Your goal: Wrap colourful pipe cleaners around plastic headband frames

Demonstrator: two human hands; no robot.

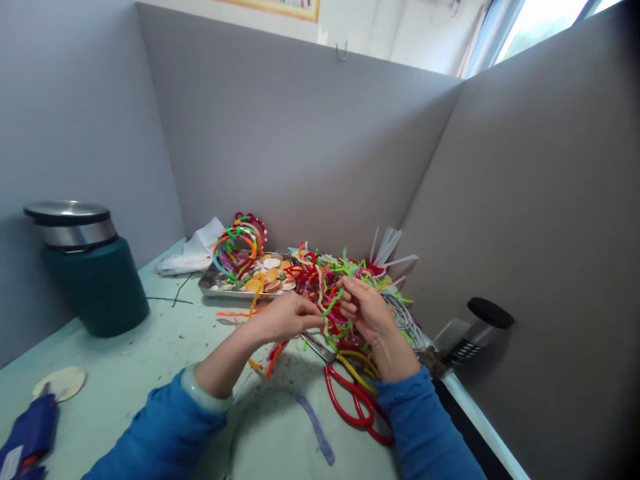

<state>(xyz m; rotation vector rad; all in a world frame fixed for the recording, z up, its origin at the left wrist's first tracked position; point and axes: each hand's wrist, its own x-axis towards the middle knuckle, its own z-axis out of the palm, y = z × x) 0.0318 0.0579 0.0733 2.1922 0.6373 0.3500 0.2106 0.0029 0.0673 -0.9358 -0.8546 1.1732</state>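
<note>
A tangled heap of coloured pipe cleaners lies on the pale green table. My left hand is closed in a pinch at the near left edge of the heap, gripping strands there. My right hand is curled into the heap from the right, fingers closed round a green strand. Red-handled scissors lie on the table just below both hands, blades pointing up-left under the heap. A purple pipe cleaner lies loose near my left sleeve.
A metal tray holds round discs and a bundle of looped pipe cleaners. A teal bin stands at the left. A blue glue gun and a small disc lie near left. Grey partition walls enclose the table. White cords sit right.
</note>
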